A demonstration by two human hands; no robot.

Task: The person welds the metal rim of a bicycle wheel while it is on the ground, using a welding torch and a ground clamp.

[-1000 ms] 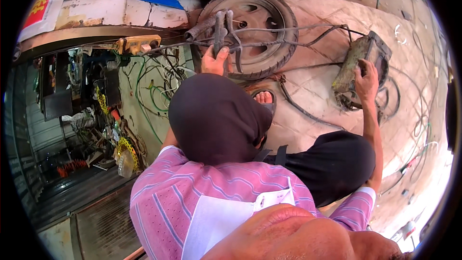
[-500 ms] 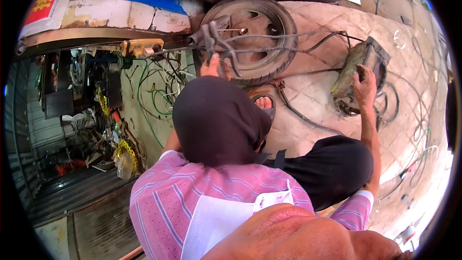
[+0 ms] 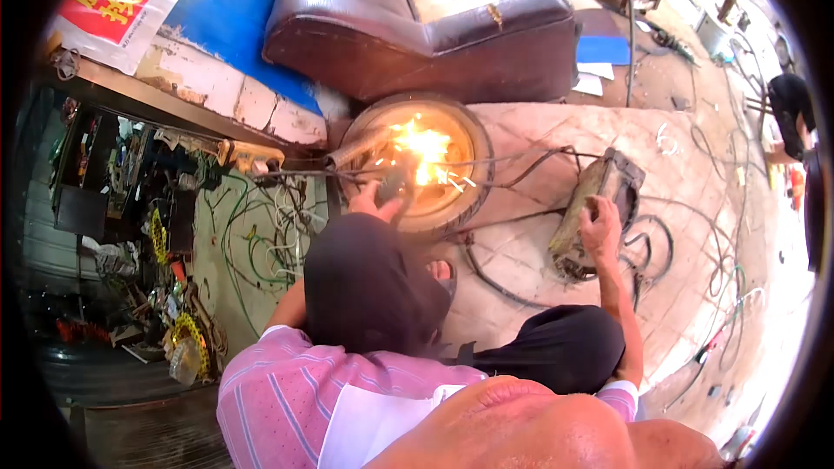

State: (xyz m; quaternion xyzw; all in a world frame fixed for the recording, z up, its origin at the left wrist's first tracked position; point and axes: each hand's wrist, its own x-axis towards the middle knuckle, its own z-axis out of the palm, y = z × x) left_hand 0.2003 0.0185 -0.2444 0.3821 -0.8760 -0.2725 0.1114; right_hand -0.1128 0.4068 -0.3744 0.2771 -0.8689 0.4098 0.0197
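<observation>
A spoked-type wheel with a black tyre [image 3: 473, 135] lies flat on the ground. Bright flame-like light and sparks [image 3: 424, 149] burst over its hub and hide part of it. Partly blurred, my left hand [image 3: 375, 200] closes round a dark electrode holder [image 3: 395, 187] beside this glow. On the wheel's left side lies a grey metal piece [image 3: 354, 152]. To the right, my right hand [image 3: 601, 226] rests on a worn metal box [image 3: 580, 208] with cables running from it. Its fingers are curled at the box's top; what they grip is hidden.
Behind the wheel stands a brown padded seat [image 3: 373, 61]. An orange-handled tool [image 3: 252, 156] lies left of the wheel. Tangled wires [image 3: 295, 234] hang at the left. Loose cables [image 3: 651, 247] loop over the paving. A person [image 3: 790, 113] stands far right.
Bright light and sparks have appeared over the wheel. The view has tilted up, showing more of the seat. My right hand stays at the box; my left keeps hold of the electrode holder.
</observation>
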